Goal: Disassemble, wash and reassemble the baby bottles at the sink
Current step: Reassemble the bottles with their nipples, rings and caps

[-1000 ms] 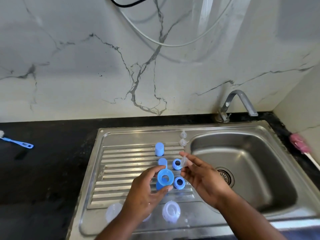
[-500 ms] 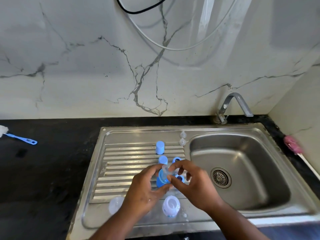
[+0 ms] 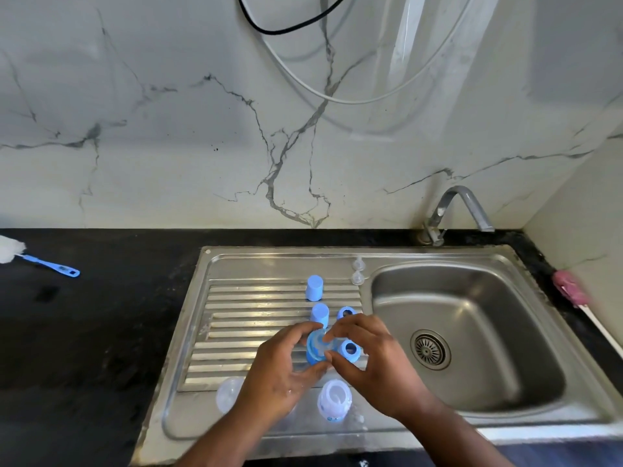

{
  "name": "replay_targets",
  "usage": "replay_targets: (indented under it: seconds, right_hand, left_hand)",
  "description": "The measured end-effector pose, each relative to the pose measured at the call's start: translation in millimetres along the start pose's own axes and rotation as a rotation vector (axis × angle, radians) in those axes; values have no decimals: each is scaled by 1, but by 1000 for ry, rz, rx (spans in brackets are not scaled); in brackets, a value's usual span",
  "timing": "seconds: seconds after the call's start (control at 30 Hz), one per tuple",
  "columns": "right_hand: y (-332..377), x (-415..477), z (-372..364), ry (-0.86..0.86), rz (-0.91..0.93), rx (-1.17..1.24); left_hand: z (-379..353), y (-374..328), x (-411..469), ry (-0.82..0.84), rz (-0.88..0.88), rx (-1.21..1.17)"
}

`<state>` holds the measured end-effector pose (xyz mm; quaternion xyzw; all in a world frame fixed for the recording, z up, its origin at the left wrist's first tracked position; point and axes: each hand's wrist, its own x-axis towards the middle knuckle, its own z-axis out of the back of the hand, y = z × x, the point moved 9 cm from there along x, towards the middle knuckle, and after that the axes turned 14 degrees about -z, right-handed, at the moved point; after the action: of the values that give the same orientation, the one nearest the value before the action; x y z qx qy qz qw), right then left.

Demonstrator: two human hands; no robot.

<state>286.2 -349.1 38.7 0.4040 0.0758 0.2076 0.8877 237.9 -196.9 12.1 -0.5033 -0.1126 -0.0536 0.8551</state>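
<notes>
Above the ribbed draining board (image 3: 256, 308), the left hand (image 3: 276, 375) curls its fingers round a blue bottle ring (image 3: 313, 357). The right hand (image 3: 374, 362) pinches a clear teat (image 3: 326, 342) at the ring's opening between thumb and fingertips.

No legible text, number, brand or sign recorded. Two candidate markings noted, neither readable. The first is a few small dark marks on the blue handle of the brush (image 3: 40, 261), which lies on the black countertop (image 3: 101, 332) near its left edge. The second is a patch of blue print low on the wall of the clear bottle (image 3: 334, 401), which stands at the front edge of the drainboard (image 3: 253, 298). Both are too small and blurred to resolve into characters.
</notes>
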Motion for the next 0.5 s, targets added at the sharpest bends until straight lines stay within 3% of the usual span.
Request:
replay_targets:
  seconds: [0.13, 0.23, 0.37, 0.5]
  right_hand:
    - [-1, -1, 6, -15, -53, 109]
    - [-16, 2, 8, -12, -244, 173]
    - [-40, 0, -17, 190, -540, 277]
    - [-41, -5, -20, 191, -607, 382]
  left_hand:
    - [-1, -2, 1, 0, -5, 3]
    - [-1, -3, 0, 5, -6, 18]
    - [-5, -9, 0, 9, -37, 16]
    - [-10, -9, -2, 16, 13, -85]
